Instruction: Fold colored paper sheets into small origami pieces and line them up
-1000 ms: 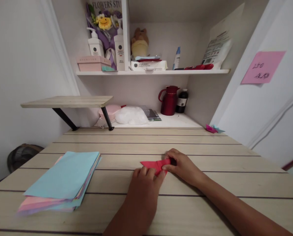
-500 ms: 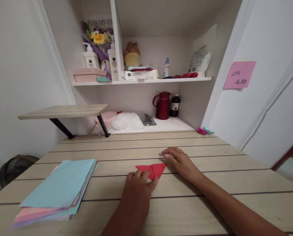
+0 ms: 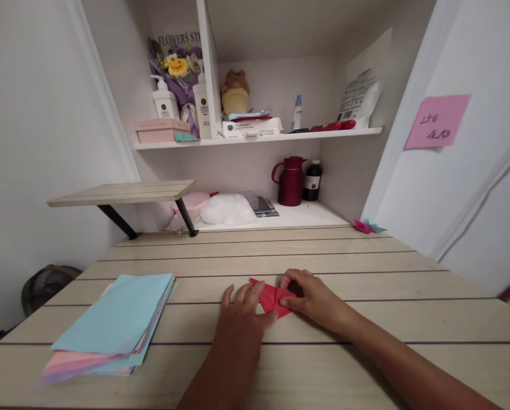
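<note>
Pastel paper stack (image 3: 113, 319) (table's left), red jug (image 3: 289, 181)

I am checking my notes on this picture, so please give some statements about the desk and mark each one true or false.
1. The left hand and right hand both touch the red paper on the table. True.
2. The top sheet of the stack is light blue. True.
3. The stack lies right of the hands. False: it lies to their left.
4. The red jug lies on its side. False: it stands upright beside a dark bottle.
5. A pink note hangs at the right. True.
</note>
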A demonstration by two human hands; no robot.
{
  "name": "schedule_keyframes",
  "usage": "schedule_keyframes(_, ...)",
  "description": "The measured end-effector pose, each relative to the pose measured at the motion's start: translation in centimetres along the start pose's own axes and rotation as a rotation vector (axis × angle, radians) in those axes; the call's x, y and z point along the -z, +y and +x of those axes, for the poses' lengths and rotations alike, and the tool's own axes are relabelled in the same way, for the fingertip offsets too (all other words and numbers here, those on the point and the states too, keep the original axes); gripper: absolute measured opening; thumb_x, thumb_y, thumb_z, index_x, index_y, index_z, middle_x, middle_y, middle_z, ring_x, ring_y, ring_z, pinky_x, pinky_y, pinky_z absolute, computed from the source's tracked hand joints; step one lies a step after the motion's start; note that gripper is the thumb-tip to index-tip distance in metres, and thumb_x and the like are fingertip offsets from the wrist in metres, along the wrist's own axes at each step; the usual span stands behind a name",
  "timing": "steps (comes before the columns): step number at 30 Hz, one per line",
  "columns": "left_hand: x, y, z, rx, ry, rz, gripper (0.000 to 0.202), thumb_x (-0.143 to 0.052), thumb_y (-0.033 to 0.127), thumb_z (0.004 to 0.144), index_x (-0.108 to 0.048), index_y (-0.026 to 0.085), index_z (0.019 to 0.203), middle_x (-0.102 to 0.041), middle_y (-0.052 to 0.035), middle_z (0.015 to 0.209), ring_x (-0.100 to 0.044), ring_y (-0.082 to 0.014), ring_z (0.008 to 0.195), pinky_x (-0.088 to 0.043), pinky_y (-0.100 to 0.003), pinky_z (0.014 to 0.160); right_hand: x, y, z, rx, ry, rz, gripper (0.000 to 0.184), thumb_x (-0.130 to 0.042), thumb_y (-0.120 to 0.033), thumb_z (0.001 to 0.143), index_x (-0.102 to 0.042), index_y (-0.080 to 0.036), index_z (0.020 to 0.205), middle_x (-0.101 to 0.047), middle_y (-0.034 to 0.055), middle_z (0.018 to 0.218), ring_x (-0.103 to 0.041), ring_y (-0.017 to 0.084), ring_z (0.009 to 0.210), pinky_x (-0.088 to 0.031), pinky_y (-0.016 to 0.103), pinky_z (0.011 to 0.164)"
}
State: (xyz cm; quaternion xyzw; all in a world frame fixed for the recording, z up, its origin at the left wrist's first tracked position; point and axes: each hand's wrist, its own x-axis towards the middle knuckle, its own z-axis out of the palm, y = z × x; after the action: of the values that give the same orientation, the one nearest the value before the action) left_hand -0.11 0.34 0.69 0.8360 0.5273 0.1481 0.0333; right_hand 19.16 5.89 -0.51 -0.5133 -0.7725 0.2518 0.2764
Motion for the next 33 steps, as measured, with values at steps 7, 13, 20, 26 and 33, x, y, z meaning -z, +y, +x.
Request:
schedule_keyframes(7, 0.2, -0.1, 0.4, -0.023, -0.012, -0.014, 0.023, -0.054, 0.025, 0.09, -0.073, 0.033, 0.1, -0.048, -0.0055, 0.143, -0.044, -0.0306, 0.129, -0.024, -0.06, 0.109, -0.8, 0.7, 0.4, -0.082, -0.038, 0.201, 0.027, -0.066, -0.028, 0.071, -0.067, -0.021, 0.097, -0.065, -0.0007, 0.074, -0.058, 0.017, 0.068, -0.042, 0.027, 0.066)
schedule_keyframes(13, -0.7, -0.5, 0.2, -0.015, 0.061, -0.108, 0.024, -0.058, 0.018, 0.084, -0.075, 0.034, 0.092, -0.051, -0.0033, 0.14, -0.045, -0.0306, 0.127, -0.02, -0.06, 0.11, -1.1, 0.3, 0.6, -0.11, 0.006, 0.142, 0.01, -0.068, -0.025, 0.065, -0.06, -0.02, 0.062, -0.059, -0.0029, 0.06, -0.049, 0.014, 0.059, -0.035, 0.025, 0.058)
schedule_keyframes(20, -1.3, -1.3, 0.2, 0.23, 0.377, -0.578, 0.045, -0.044, 0.021, 0.087, -0.05, 0.021, 0.132, -0.057, -0.012, 0.124, -0.059, -0.0223, 0.101, -0.047, -0.04, 0.09, -0.7, -0.6, 0.0, -0.223, 0.09, 0.665, 0.032, -0.071, -0.041, 0.068, -0.051, -0.019, 0.06, -0.051, -0.0044, 0.055, -0.043, 0.011, 0.053, -0.033, 0.024, 0.053)
schedule_keyframes(26, -2.1, -0.9, 0.9, 0.279, 0.397, -0.903, 0.039, -0.065, 0.029, 0.072, -0.064, 0.019, 0.11, -0.065, -0.0076, 0.102, -0.061, -0.02, 0.081, -0.049, -0.032, 0.077, -1.4, -1.4, -0.5, -0.166, 0.112, 0.853, 0.034, -0.077, -0.045, 0.065, -0.059, -0.016, 0.065, -0.055, -0.0016, 0.062, -0.045, 0.012, 0.058, -0.035, 0.025, 0.058)
schedule_keyframes(33, -1.8, -0.5, 1.5, 0.432, 0.315, -1.313, 0.018, -0.065, 0.031, 0.071, -0.066, 0.015, 0.078, -0.064, -0.0006, 0.063, -0.052, -0.0114, 0.051, -0.041, -0.023, 0.053, -2.1, -1.1, -0.7, -0.117, 0.16, 0.779, 0.034, -0.075, -0.043, 0.067, -0.055, -0.017, 0.062, -0.045, -0.0044, 0.06, -0.039, 0.011, 0.059, -0.034, 0.025, 0.058)
